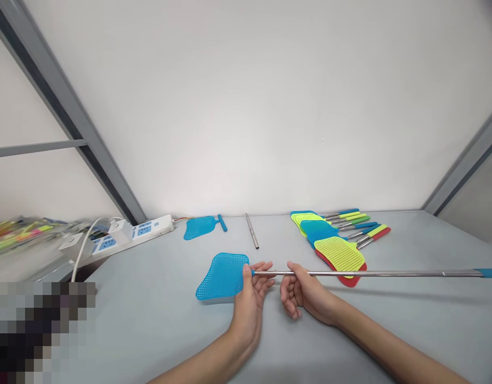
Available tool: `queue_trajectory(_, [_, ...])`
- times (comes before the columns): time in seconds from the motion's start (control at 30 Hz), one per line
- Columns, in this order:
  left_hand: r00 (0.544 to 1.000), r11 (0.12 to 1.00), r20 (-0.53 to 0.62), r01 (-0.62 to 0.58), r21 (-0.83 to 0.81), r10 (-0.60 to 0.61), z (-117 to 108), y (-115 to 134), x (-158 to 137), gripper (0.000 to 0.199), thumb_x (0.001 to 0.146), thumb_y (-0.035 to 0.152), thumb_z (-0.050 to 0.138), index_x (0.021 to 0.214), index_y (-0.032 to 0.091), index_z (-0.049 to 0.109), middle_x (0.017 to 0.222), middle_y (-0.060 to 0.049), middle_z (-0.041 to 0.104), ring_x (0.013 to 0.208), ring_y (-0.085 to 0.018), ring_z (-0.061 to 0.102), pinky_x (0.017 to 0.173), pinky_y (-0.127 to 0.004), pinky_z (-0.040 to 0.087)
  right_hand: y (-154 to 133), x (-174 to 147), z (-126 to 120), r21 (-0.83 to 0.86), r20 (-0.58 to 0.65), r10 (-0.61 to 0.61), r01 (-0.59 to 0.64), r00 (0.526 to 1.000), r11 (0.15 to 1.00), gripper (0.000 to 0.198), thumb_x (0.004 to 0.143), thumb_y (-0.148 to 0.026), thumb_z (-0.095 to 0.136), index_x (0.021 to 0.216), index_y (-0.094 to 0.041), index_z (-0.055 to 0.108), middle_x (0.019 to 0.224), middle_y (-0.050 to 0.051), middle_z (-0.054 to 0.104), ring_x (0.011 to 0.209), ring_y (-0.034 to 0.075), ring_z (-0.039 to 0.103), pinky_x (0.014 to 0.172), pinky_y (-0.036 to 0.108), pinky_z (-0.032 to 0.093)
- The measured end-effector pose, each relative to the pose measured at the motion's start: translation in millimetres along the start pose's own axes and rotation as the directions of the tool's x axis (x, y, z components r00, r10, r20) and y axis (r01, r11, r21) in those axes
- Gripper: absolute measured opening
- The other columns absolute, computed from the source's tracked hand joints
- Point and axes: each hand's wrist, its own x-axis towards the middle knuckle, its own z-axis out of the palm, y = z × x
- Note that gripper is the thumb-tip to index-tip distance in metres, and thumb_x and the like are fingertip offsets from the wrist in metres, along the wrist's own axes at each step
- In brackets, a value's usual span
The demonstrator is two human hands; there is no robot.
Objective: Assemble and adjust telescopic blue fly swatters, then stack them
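Observation:
A blue fly swatter (pixel 224 274) with an extended metal rod lies level across my two hands, just above the table. My left hand (pixel 249 290) grips it where the perforated head meets the rod, thumb on top. Farther along, my right hand (pixel 304 290) pinches the rod between thumb and forefinger, its other fingers curled loosely below. The rod runs far right to a blue handle (pixel 489 273) cut off by the view's edge. Beyond my hands lie a separate blue swatter head (pixel 200 228), a short blue handle (pixel 222 223) and a loose metal rod (pixel 252 232).
At the back right, several collapsed swatters (pixel 341 253) in yellow, blue and red lie in an overlapping pile. A white power strip (pixel 150 228) with plugged-in adapters and a cable sits at the left. A wall and grey metal frame posts (pixel 70 106) bound the table (pixel 150 320).

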Motion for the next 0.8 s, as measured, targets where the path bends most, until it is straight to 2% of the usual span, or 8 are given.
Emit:
queue_trajectory(0.3, [0.999,1.000,0.029,0.030,0.006,-0.030,6.3,-0.4,-6.6,0.037,0.075,0.048,0.047,0.088,0.014,0.055,0.095,-0.012,0.061,0.079,-0.019,0.059,0.071,-0.032,0.045,-1.8,-1.7,4.4,0.083,0.050,0.061,-0.065,0.997,0.994,0.060,0.080,-0.052,0.021,0.053,-0.010,0.054,0.037,0.004,0.051,0.031,0.009,0.045,0.033,0.018,0.028])
queue_trajectory(0.5, [0.998,0.999,0.056,0.033,0.018,-0.034,6.7,-0.7,-8.5,0.037,0.075,0.048,0.047,0.089,0.014,0.055,0.094,-0.011,0.061,0.080,-0.019,0.059,0.078,-0.035,0.044,0.4,-0.9,3.3,0.084,0.099,0.079,-0.088,0.992,0.993,0.060,0.080,-0.052,0.019,0.056,-0.010,0.055,0.039,0.004,0.053,0.032,0.009,0.046,0.035,0.019,0.028])
queue_trajectory(0.8, [0.998,0.999,0.056,0.027,0.017,-0.028,7.2,-1.9,-9.5,0.039,0.073,0.050,0.049,0.087,0.014,0.056,0.093,-0.012,0.062,0.086,-0.020,0.058,0.081,-0.034,0.042,0.7,-0.7,3.0,0.074,0.119,0.073,-0.082,0.990,0.994,0.059,0.080,-0.052,0.019,0.058,-0.011,0.055,0.042,0.004,0.054,0.035,0.010,0.047,0.038,0.020,0.029])
